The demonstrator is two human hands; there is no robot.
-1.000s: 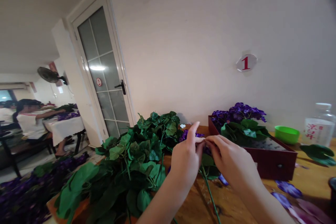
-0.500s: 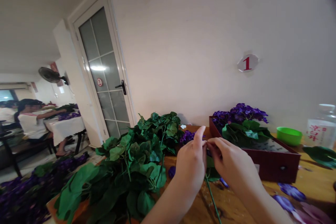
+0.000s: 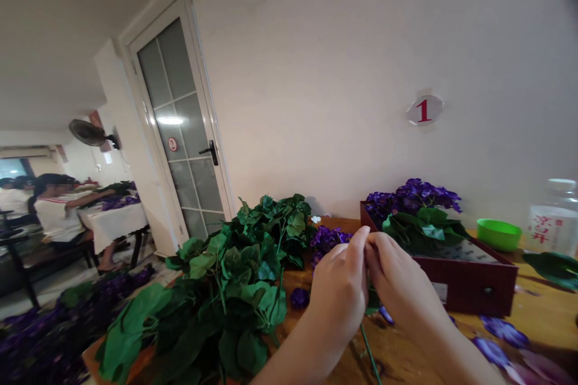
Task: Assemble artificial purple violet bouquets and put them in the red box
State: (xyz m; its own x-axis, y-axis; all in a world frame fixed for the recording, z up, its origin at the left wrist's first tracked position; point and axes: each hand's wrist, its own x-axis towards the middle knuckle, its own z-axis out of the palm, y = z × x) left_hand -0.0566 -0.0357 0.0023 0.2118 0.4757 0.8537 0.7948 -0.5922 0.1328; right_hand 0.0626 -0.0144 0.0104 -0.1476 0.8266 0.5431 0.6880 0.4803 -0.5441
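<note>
My left hand (image 3: 338,295) and my right hand (image 3: 401,286) meet above a wooden table (image 3: 338,225), their fingertips pinched together around a thin green stem (image 3: 369,352). The stem runs down and toward me, and its top is hidden by my fingers. Just behind my left hand lies a cluster of artificial purple flowers (image 3: 327,240), with a loose purple bloom (image 3: 299,298) beside that hand. A big heap of artificial green leaves on stems (image 3: 235,271) is to the left of my hands.
To the right stands a dark red drawer (image 3: 465,280) holding purple flowers and leaves. Beyond it are a green bowl (image 3: 499,234) and a plastic bottle (image 3: 553,222). Purple petals (image 3: 501,332) lie on the table. At far left, a co-worker (image 3: 56,216) sits at another table.
My hands have drawn closer together and shifted slightly right, with my fingers now closed more tightly around the stem top. The view has tilted a little.
</note>
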